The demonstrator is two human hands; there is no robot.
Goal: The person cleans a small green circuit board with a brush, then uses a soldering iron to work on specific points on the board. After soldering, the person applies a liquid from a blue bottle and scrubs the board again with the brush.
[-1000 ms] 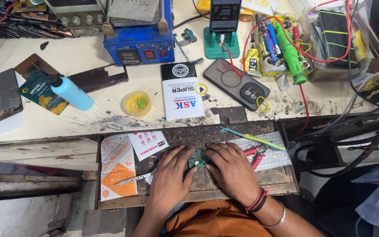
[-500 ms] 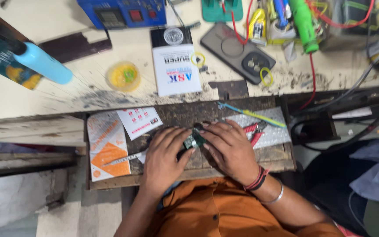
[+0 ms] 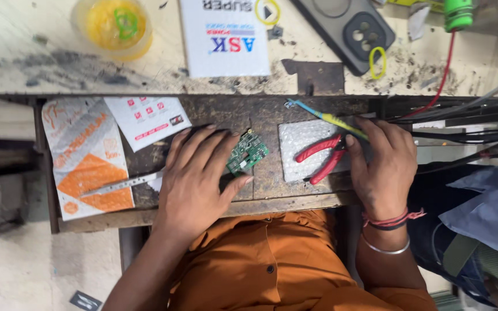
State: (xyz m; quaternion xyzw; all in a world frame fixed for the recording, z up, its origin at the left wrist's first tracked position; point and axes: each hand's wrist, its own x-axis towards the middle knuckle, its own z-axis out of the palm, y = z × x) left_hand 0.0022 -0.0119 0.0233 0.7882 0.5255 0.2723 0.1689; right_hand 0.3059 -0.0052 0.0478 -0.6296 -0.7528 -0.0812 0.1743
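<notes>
A small green circuit board (image 3: 248,152) lies on the dark wooden drawer top (image 3: 260,112). My left hand (image 3: 198,175) rests flat beside it, fingertips on the board's left edge. My right hand (image 3: 380,164) has its fingers on a yellow-and-blue handled tool (image 3: 325,117) and lies next to red-handled pliers (image 3: 320,156), which sit on a silver bubble-wrap pad (image 3: 300,138). Whether the right hand grips the tool is unclear.
A metal blade or tweezers (image 3: 123,184) lies left of my left hand beside an orange-and-white packet (image 3: 87,161) and a white sticker sheet (image 3: 145,118). On the bench above stand a yellow tub (image 3: 113,26), a white box (image 3: 223,37), a dark phone case (image 3: 347,29). Cables (image 3: 462,118) run right.
The view has moved closer and lower. My right hand left the circuit board and moved right to the pliers and yellow tool; my left hand stays on the board.
</notes>
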